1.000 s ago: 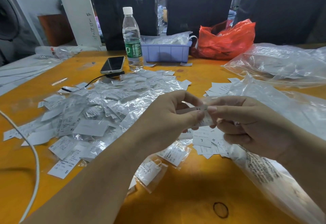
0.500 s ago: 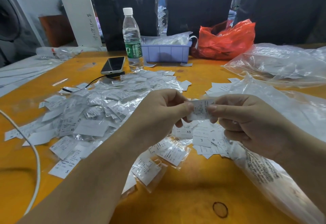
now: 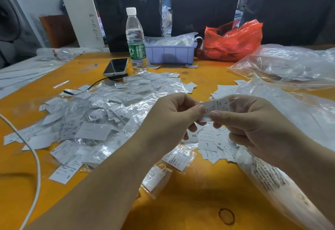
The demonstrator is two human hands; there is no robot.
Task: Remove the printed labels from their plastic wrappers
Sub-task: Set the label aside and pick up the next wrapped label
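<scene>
Both hands have turned the pinched label, its "L" now upside down at top.

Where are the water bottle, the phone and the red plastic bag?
water bottle (image 3: 136, 48): head view, on its green label.
phone (image 3: 116, 66): head view, middle of its dark screen.
red plastic bag (image 3: 233, 43): head view, its crumpled front.

Left of my hands: wrapped-label heap on table.
Behind heap: phone, bottle, tray.
Right: large bags.
Beneath right hand: loose labels.
</scene>
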